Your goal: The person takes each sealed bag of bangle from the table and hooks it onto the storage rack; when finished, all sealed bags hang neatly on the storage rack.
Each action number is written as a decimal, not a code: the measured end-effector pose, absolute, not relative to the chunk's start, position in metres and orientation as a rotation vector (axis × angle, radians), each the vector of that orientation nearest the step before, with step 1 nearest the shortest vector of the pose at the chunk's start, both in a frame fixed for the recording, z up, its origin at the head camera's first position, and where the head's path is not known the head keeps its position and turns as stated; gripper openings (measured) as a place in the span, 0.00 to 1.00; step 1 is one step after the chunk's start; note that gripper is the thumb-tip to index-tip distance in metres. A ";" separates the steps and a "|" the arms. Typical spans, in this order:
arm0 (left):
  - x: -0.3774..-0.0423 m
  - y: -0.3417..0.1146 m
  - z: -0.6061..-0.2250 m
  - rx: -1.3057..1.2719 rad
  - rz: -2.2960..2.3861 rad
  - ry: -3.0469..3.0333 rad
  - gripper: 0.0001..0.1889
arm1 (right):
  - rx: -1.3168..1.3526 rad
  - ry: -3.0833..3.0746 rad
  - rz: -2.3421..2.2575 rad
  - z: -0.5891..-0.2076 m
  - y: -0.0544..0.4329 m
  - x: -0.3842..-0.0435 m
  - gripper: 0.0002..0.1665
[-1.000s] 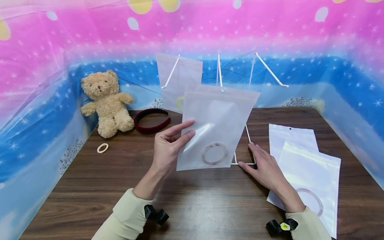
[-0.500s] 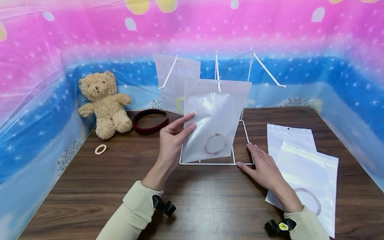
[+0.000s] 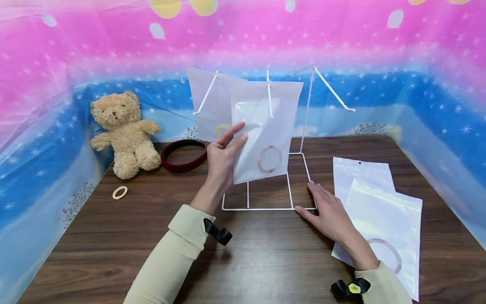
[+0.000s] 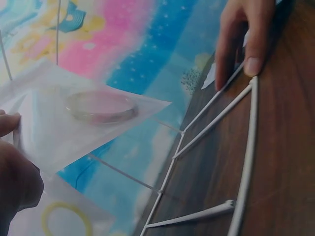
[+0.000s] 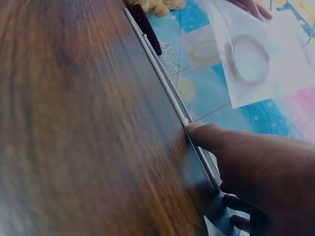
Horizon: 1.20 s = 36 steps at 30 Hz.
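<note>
A clear-fronted white zip bag (image 3: 262,126) with a pale bangle (image 3: 269,159) inside is at the middle prong (image 3: 270,99) of a white wire display rack; the prong runs out in front of the bag's upper part. My left hand (image 3: 224,158) pinches the bag's left edge between thumb and fingers. Behind it, another bag (image 3: 206,97) with a yellow ring (image 3: 222,130) hangs at the left prong (image 3: 206,93). My right hand (image 3: 330,213) rests on the rack's base (image 3: 265,209) at the front right corner, thumb on the front rail (image 5: 165,81), fingers extended along the side rail.
Two more white bags (image 3: 395,219) lie overlapped at the right, one holding a large bangle (image 3: 396,253). A teddy bear (image 3: 125,131), a dark red headband (image 3: 184,164) and a small wooden ring (image 3: 120,193) are at the left. The right prong (image 3: 334,89) carries nothing.
My left hand has moved the bag up and back along the middle prong, away from me, so more of the rack's base shows beneath. My right hand stays on the base.
</note>
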<state>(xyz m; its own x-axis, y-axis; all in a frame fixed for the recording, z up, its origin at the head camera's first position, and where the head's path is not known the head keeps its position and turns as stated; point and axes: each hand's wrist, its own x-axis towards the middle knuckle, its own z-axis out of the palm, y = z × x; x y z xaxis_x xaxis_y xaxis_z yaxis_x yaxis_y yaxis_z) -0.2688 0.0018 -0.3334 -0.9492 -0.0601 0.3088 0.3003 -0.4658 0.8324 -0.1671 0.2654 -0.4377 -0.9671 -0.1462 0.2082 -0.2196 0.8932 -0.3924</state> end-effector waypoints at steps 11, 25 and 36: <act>-0.292 0.002 -0.330 -0.288 -2.460 -1.497 0.16 | 0.304 -2.868 0.624 -0.437 0.261 -0.168 0.52; -0.307 0.007 -0.333 -0.293 -2.372 -1.570 0.14 | 0.285 -2.893 0.613 -0.437 0.265 -0.166 0.52; -0.304 -0.001 -0.333 -0.354 -2.297 -1.687 0.15 | 0.287 -2.892 0.620 -0.437 0.265 -0.166 0.52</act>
<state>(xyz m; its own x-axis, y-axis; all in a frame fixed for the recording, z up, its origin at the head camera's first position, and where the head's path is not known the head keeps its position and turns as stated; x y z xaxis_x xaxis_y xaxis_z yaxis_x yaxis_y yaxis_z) -0.3039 -0.0006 -0.3328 -0.9340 -0.0710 0.3502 0.3554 -0.2858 0.8899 -0.1658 0.2650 -0.4374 -0.9671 -0.1510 0.2047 -0.2217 0.8950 -0.3871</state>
